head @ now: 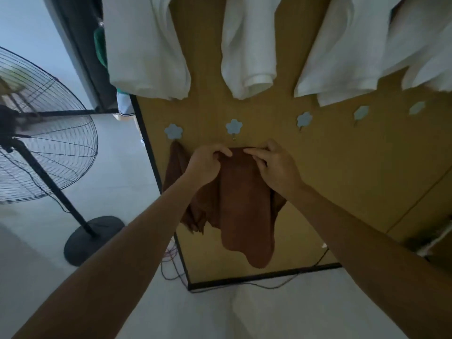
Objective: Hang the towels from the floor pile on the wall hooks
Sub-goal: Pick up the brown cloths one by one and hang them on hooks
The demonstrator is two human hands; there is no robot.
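Head view gives me both arms stretched toward the tan wall board (330, 167), and I see the left grip (208, 162) and right grip (274, 165) side by side on the top edge of a brown towel (244, 204). Each grip is curled tight, thumb and fingers pinching the folded upper hem, with the fingertips of the two nearly meeting at the middle. The towel's top edge sits just below the second flower hook (234, 127), close to its small metal peg, though I cannot tell whether the cloth touches it. The rest of the towel drapes down flat against the board, ending in an uneven lower edge above the board's black frame. To the left, a second brown towel (175, 165) hangs bunched from under the first flower hook (173, 131), partly behind my left wrist. Three more pale blue flower hooks (304, 119) run off to the right in the same row, all bare. Above them, white cloths (247, 50) hang in a row across the top of the board. A black pedestal fan (44, 128) stands on the pale floor (122, 167) to the left, well apart from the board, and thin cables (171, 265) trail by the board's lower corner.
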